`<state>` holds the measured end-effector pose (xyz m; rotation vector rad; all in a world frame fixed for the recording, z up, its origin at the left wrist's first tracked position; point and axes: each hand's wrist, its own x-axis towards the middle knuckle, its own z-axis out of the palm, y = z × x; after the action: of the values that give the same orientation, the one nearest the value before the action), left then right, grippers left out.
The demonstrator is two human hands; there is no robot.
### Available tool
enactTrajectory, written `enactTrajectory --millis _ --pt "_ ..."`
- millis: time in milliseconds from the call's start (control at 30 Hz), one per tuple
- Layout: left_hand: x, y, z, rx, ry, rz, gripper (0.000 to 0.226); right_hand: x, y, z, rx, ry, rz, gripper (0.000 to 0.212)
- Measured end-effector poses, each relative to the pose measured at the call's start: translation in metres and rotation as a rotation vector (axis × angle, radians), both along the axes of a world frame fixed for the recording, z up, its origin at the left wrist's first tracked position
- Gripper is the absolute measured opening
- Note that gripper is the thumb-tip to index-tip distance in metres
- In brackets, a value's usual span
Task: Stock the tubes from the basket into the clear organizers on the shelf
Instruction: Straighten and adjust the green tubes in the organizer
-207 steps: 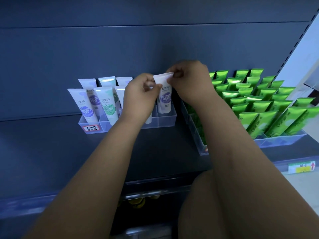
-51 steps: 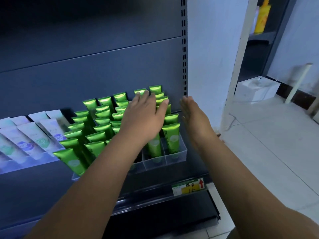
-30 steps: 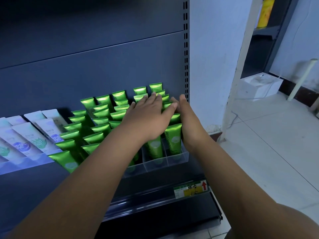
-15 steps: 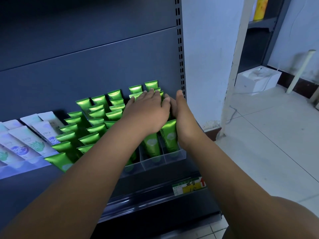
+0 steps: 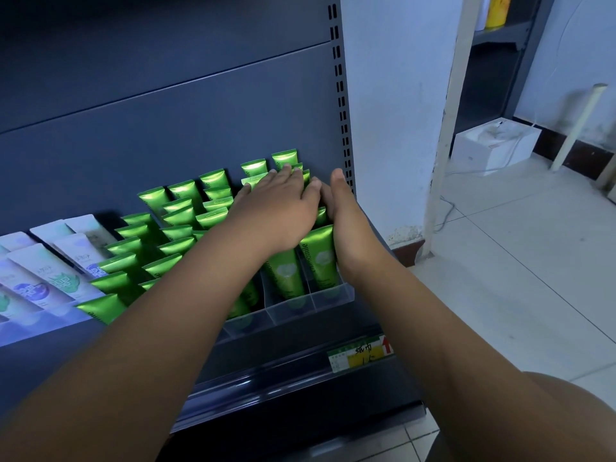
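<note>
Several green tubes (image 5: 181, 228) stand in rows in a clear organizer (image 5: 330, 296) at the right end of the dark shelf. My left hand (image 5: 278, 211) lies flat, fingers straight, on the tops of the right-hand rows. My right hand (image 5: 346, 221) presses edge-on, fingers straight, against the right side of the rightmost row of green tubes. Neither hand holds a tube. White tubes (image 5: 43, 271) with purple and green prints lean in another clear organizer (image 5: 40, 325) to the left. The basket is out of view.
A yellow and green price label (image 5: 361, 353) sits on the shelf's front rail. The slotted shelf upright (image 5: 340, 95) stands just behind my right hand. To the right lie a tiled floor, a white box (image 5: 493, 145) and a white pole (image 5: 445, 128).
Earlier I set a white tube in the left organizer. Since then I turned right to the green tubes, and both hands closed in on the rightmost rows and now press them.
</note>
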<state>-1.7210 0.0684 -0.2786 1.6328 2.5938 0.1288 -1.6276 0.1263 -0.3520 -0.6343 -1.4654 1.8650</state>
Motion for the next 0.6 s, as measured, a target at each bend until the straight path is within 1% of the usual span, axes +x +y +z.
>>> enactTrajectory --millis 100,167,233,300,333,400,433,500,600 --pt "-0.005 -0.003 0.002 0.077 -0.062 -0.012 0.062 0.002 0.000 0.002 -0.009 -0.015 0.006 0.071" --pt "-0.006 -0.009 0.004 0.132 -0.095 -0.027 0.059 0.006 0.000 0.005 -0.031 -0.025 0.000 0.066" --pt "-0.006 -0.017 0.006 0.206 -0.090 -0.030 0.052 0.010 0.000 0.009 -0.037 -0.032 -0.014 0.061" --pt "-0.008 -0.027 0.008 0.297 -0.061 -0.015 0.044 0.012 0.002 0.012 0.000 -0.055 -0.026 0.056" --pt "-0.009 -0.033 0.009 0.344 -0.046 -0.023 0.039 0.013 0.003 0.013 0.028 -0.062 -0.046 0.051" --pt "-0.013 -0.048 0.011 0.444 -0.035 -0.077 0.026 0.015 0.004 0.016 0.084 -0.052 -0.115 0.031" --pt "-0.017 -0.056 0.012 0.489 -0.036 -0.108 0.020 0.017 0.005 0.018 0.144 -0.054 -0.164 0.022" --pt "-0.024 -0.071 0.011 0.530 -0.051 -0.163 0.014 0.019 0.008 0.022 0.334 -0.080 -0.260 0.015" --pt "-0.035 -0.089 0.007 0.517 -0.113 -0.251 0.016 0.023 0.006 0.032 0.535 -0.133 -0.284 0.010"
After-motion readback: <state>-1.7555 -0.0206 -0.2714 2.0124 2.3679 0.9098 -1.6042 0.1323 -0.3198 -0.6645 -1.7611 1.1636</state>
